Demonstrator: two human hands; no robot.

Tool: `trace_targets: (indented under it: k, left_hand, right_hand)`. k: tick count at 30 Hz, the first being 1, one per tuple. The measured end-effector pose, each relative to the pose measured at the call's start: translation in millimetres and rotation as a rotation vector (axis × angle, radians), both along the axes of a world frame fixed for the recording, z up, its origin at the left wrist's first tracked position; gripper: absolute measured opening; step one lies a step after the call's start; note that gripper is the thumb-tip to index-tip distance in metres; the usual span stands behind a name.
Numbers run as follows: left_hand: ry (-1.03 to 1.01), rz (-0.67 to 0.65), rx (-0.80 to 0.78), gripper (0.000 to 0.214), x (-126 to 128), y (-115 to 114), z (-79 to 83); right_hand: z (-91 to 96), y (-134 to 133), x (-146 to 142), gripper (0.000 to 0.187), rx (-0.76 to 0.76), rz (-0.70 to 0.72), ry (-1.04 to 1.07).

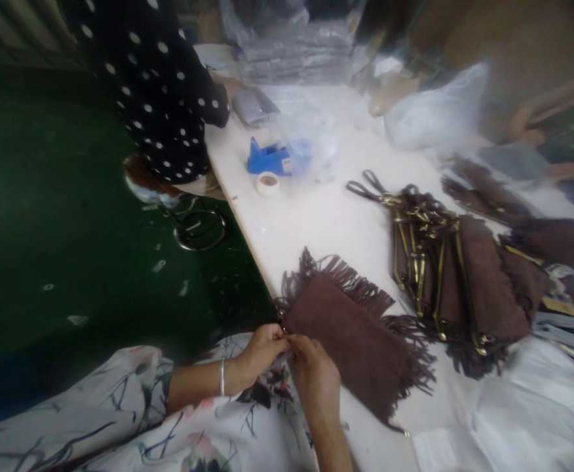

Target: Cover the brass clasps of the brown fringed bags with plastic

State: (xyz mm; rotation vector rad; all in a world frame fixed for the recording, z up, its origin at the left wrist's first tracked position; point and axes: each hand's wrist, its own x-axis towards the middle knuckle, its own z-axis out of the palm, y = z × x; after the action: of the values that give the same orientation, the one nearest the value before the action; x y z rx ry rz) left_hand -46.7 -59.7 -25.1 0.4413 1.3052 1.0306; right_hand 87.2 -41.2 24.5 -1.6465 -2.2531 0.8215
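A brown fringed pouch [350,334] lies flat at the near edge of the white table, its fringe spread along the far and right sides. At its left corner, beside some small gold-coloured hardware, my left hand [263,351] and my right hand [316,373] meet with fingertips pinched together. What they pinch is too small and blurred to make out. A zip end with a gold-coloured tip [399,430] sticks out from the pouch's lower right corner.
Several brown fringed pouches [483,282] with gold zips and wrist straps are piled to the right. Farther back are a blue tape dispenser [270,159], a tape roll [268,183] and plastic bags [434,118]. A person in a dotted top [164,92] sits at the left; another person's arms show far right.
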Motion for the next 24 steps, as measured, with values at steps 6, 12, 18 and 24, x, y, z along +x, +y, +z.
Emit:
trace_targets:
  k: [6, 12, 18, 24]
  left_hand:
    - [-0.024, 0.001, 0.017, 0.013, -3, 1, -0.2]
    - [-0.006, -0.017, -0.021, 0.010, -5, 0, 4.1]
    - [-0.008, 0.041, -0.056, 0.025, -1, 1, 4.4]
    - [-0.112, 0.118, -0.225, 0.028, 3, 0, 5.0]
  right_hand:
    - [11.1, 6, -10, 0.037, 0.008, 0.056, -0.325]
    - [17.4, 11, -17, 0.030, 0.014, 0.134, -0.425]
    - [17.2, 16, -17, 0.033, -0.037, 0.102, -0.377]
    - [9.1, 1, -14, 0.020, -0.149, -0.170, -0.157]
